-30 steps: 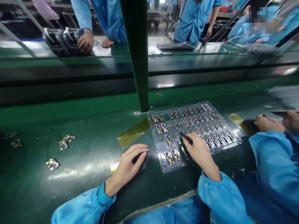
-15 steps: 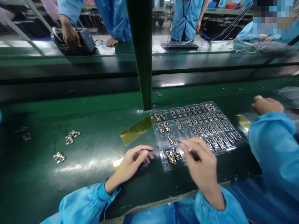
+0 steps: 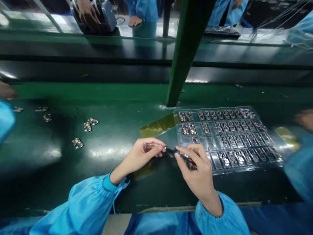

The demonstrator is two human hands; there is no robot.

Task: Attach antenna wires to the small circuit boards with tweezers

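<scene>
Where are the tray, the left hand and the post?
Tray [image 3: 215, 143], head view: an empty pocket.
Left hand [image 3: 140, 156], head view: near the thumb's base.
Post [image 3: 186, 49], head view: middle of its shaft.

both forearms reach up from the bottom edge; the left hand [image 3: 144, 153] curls at center, thumb against fingers, while the right hand [image 3: 197, 168] (palm down) pinches just right of it.

glare: pale patches on the green tabletop [image 3: 110, 152]. shadow: dark area, left. blur: sleeve [image 3: 299, 163] at right edge. lighting: uneven.
</scene>
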